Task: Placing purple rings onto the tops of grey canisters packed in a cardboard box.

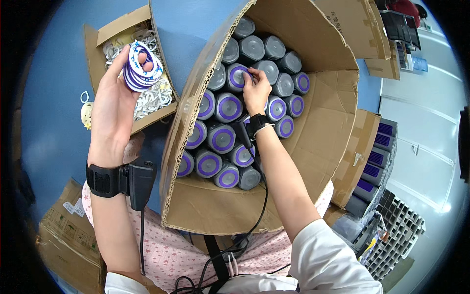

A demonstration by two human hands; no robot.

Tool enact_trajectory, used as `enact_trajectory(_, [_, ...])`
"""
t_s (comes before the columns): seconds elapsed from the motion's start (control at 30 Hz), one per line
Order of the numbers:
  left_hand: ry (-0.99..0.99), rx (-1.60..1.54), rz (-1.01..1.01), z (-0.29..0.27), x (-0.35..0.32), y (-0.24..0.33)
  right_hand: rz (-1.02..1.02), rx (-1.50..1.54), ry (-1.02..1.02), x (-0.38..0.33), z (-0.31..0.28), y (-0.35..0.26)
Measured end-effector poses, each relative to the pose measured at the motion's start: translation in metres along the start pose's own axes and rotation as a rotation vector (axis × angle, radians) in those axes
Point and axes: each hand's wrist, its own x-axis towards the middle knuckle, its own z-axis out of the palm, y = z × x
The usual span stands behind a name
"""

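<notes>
My left hand (117, 93) is closed around a stack of flat white and purple rings (139, 73), held up over a small carton. My right hand (257, 90) reaches into a big cardboard box (323, 117). Its thumb and fingertips pinch together at the edge of a purple ring (231, 75) lying on the end of a grey rounded container. Many such grey containers (252, 48) stand packed in rows. Those in the nearer rows mostly bear purple rings on their ends, while the far ones show bare grey ends. My wrist and hand hide some containers.
The small open carton (128, 22) holds white loop-like pieces (152, 100). A pale yellow tag with a loop (87, 111) lies beside it on the blue surface. More cartons (68, 235) stand around, and grey crates with purple-topped items (374, 161) are at right. Black cables run from my wrists.
</notes>
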Motion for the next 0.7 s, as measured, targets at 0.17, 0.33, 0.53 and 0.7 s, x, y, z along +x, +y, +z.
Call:
enact_trajectory(0.17, [0.003, -0.039, -0.026, 0.005, -0.003, 0.004, 0.019, 0.147, -0.464, 0.013, -0.028, 0.015])
enact_trajectory(0.33, [0.006, -0.025, 0.014, 0.003, -0.006, 0.006, -0.036, -0.035, -0.566, 0.016, -0.036, 0.007])
enact_trajectory(0.53, [0.020, -0.053, 0.031, 0.004, -0.005, 0.003, -0.144, -0.517, -0.366, 0.002, -0.026, -0.019])
enact_trajectory(0.7, [0.014, -0.051, 0.025, 0.001, -0.003, 0.002, -0.188, -0.448, -0.349, -0.002, -0.024, -0.022])
